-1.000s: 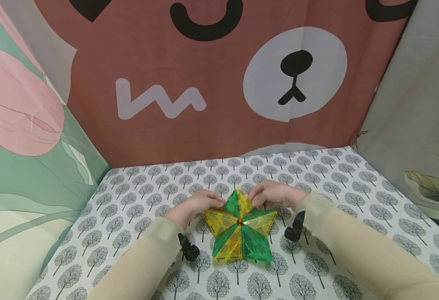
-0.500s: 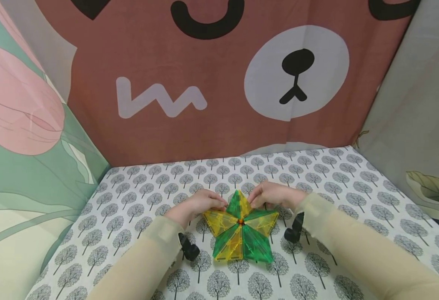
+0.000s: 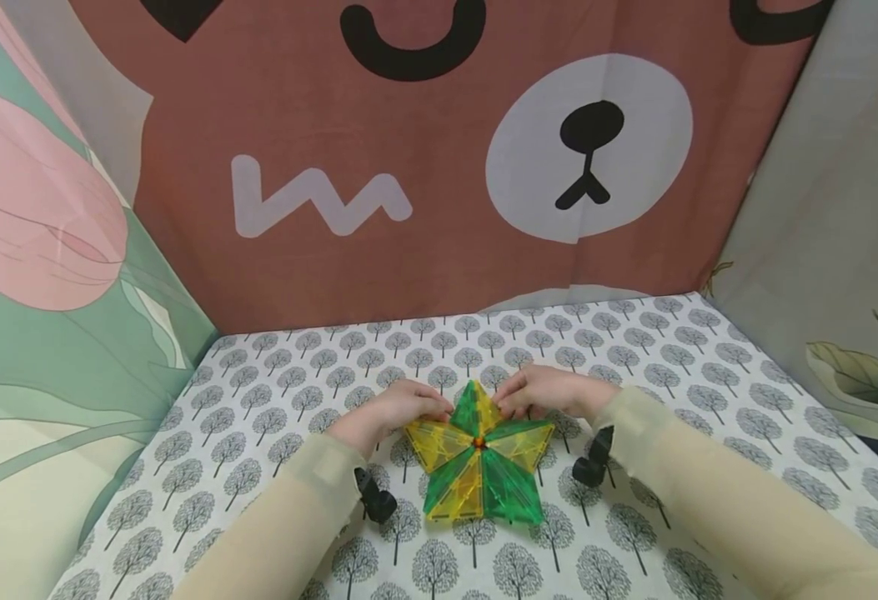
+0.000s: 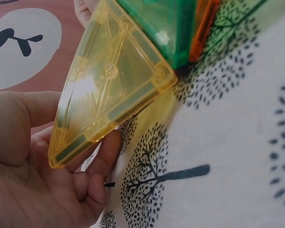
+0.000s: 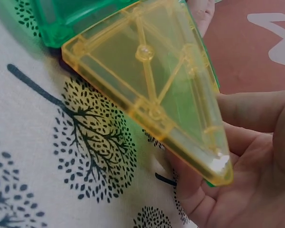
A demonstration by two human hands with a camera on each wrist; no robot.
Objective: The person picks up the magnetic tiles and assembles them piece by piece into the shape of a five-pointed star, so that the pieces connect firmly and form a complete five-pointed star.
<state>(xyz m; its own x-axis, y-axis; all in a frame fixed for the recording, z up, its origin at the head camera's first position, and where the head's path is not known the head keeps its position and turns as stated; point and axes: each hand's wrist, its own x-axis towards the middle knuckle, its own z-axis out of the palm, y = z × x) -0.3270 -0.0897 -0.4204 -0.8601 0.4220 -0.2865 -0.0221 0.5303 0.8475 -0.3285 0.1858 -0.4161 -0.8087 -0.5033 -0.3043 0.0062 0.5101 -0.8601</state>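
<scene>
A star of translucent green and yellow triangular magnetic tiles (image 3: 454, 492) sits in the middle of the cloth, with a small orange-red spot at its centre. At the notch left of its top point, my left hand (image 3: 401, 407) holds the edge. My right hand (image 3: 547, 392) pinches it at the matching notch on the right. In the left wrist view a yellow tile (image 4: 104, 80) covers part of the left fingers, which curl behind it. From the right wrist, another yellow tile (image 5: 152, 80) is seen in front of the right fingers, so their tips are partly hidden.
A white cloth with a tree print (image 3: 281, 492) covers the table. Behind it hangs a brown bear-face curtain (image 3: 318, 275), with a floral curtain (image 3: 48, 350) on the left and a grey one (image 3: 821, 250) on the right.
The right fingertips have shifted slightly lower along the star's top point. The left hand and the star stay almost where they were.
</scene>
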